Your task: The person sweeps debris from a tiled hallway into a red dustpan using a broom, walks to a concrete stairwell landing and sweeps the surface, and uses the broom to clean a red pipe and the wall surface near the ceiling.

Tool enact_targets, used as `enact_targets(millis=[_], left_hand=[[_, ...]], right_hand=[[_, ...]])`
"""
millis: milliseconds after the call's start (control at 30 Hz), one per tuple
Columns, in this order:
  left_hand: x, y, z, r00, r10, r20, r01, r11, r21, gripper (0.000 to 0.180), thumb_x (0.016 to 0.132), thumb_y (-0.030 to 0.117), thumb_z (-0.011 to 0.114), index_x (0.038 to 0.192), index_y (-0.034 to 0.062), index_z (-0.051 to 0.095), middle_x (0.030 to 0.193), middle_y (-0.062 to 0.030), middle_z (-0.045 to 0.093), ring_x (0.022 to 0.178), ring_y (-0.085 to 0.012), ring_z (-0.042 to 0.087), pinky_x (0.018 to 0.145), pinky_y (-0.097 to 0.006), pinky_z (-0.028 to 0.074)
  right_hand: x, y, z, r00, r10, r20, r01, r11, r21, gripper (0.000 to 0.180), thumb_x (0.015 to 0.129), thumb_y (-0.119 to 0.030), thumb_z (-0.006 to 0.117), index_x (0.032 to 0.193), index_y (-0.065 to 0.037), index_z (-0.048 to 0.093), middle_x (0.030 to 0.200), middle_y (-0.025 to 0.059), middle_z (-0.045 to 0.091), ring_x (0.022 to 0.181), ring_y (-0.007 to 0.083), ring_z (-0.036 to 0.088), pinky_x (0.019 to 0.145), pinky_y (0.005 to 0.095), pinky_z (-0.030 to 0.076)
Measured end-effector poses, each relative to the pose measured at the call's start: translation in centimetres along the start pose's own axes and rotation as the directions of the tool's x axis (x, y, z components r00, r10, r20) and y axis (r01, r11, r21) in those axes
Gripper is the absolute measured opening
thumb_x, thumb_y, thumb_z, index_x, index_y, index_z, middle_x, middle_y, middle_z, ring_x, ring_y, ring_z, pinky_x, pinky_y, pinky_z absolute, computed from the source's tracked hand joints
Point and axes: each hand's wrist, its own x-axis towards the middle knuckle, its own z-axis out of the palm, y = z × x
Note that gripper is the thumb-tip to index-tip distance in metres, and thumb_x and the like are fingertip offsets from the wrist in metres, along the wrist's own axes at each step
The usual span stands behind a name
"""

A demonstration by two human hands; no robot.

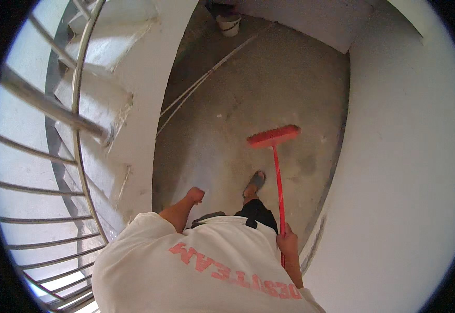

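A broom with a red head point(273, 136) and a long red handle point(279, 182) reaches out over the concrete floor in front of me. My right hand point(287, 241) is wrapped round the upper part of that handle, close to my right side. The bristle edge is at the far side of the head, against or just above the floor; which of the two I cannot tell. My left hand point(196, 195) hangs in front of my left hip, fingers curled in, and no object shows in it. One foot in a grey slipper point(257, 180) stands between my hands, left of the handle.
To the left, pale steps point(102, 99) run beside a metal railing point(76, 120). Thin pale poles or cords point(206, 75) lie across the floor point(300, 83). A white bucket point(229, 25) stands at the far end. A white wall point(394, 156) closes off the right side.
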Motion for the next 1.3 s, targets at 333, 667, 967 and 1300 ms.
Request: enact_targets(millis=[333,667,967,1300], left_hand=[[5.5,7.5,-16.3,0.861,-0.502,0.079,0.476,0.741,-0.474,0.014,0.071,0.016,0.071,0.077,0.0038,0.066,0.072,-0.0126,0.067,0.064,-0.0291,0.068,0.067,-0.046,0.053],[22.7,6.1,-22.9,0.898,-0.213,-0.386,0.275,0.955,0.112,0.009,0.077,0.012,0.059,0.08,0.0051,0.064,0.082,-0.0175,0.066,0.076,-0.0359,0.065,0.072,-0.046,0.052],[42.3,-0.3,-29.5,0.962,-0.198,-0.189,0.148,0.957,-0.249,0.02,0.089,0.019,0.066,0.084,-0.0002,0.068,0.089,-0.014,0.069,0.073,-0.0235,0.067,0.064,-0.037,0.056],[57.6,-6.6,-55.5,0.932,-0.36,-0.046,0.334,0.899,-0.284,0.014,0.087,0.014,0.058,0.087,0.0008,0.064,0.087,-0.0159,0.068,0.073,-0.028,0.067,0.066,-0.039,0.054]], right_hand=[[19.3,-2.5,-11.7,0.999,-0.041,0.022,0.039,0.996,0.081,0.046,0.076,-0.008,0.061,0.122,-0.005,0.06,0.077,0.0182,0.066,0.066,0.0264,0.067,0.064,0.0364,0.055],[38.4,-9.7,-18.1,0.89,0.25,0.381,-0.325,0.934,0.146,0.035,0.082,-0.016,0.061,0.111,0.004,0.059,0.069,0.0122,0.063,0.054,0.0212,0.063,0.054,0.0346,0.053],[56.5,-17.6,-17.7,0.748,0.362,0.556,-0.659,0.501,0.56,0.024,0.085,-0.009,0.059,0.106,0.003,0.059,0.063,0.0037,0.056,0.045,0.0117,0.052,0.04,0.0274,0.043],[73.4,-33.1,-25.3,0.855,0.31,0.416,-0.479,0.779,0.405,0.021,0.089,0.002,0.053,0.109,-0.002,0.053,0.07,0.0018,0.053,0.053,0.0099,0.047,0.046,0.0232,0.04]])
